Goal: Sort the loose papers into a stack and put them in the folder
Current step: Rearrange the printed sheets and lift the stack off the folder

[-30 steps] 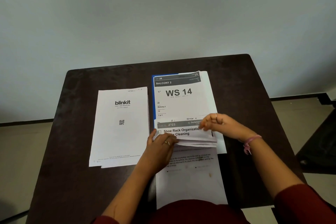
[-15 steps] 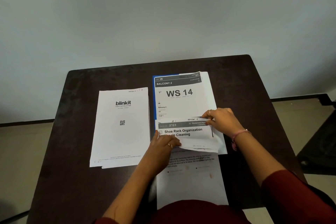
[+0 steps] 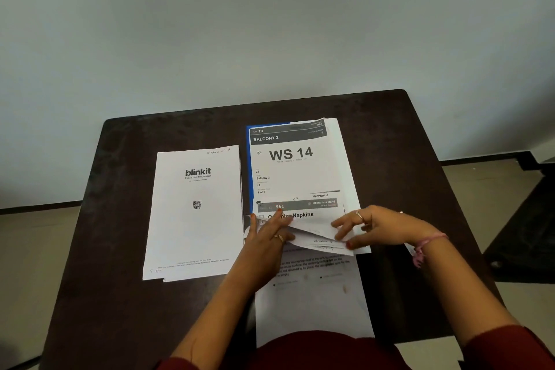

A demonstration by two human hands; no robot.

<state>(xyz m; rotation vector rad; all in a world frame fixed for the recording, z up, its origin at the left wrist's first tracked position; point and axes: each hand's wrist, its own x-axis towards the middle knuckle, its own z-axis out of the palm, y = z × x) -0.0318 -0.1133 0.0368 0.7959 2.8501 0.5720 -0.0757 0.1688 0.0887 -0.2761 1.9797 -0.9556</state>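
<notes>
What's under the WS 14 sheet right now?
A blue folder edge shows along the left of the WS 14 sheet, and white paper sticks out on its right. How many sheets lie beneath is hidden.

Dark brown table [image 3: 120, 219], white papers [image 3: 195, 234] with black print, blue folder [image 3: 248, 159] edge, pink wristband [image 3: 426, 242], maroon sleeves [image 3: 510, 348]
</notes>
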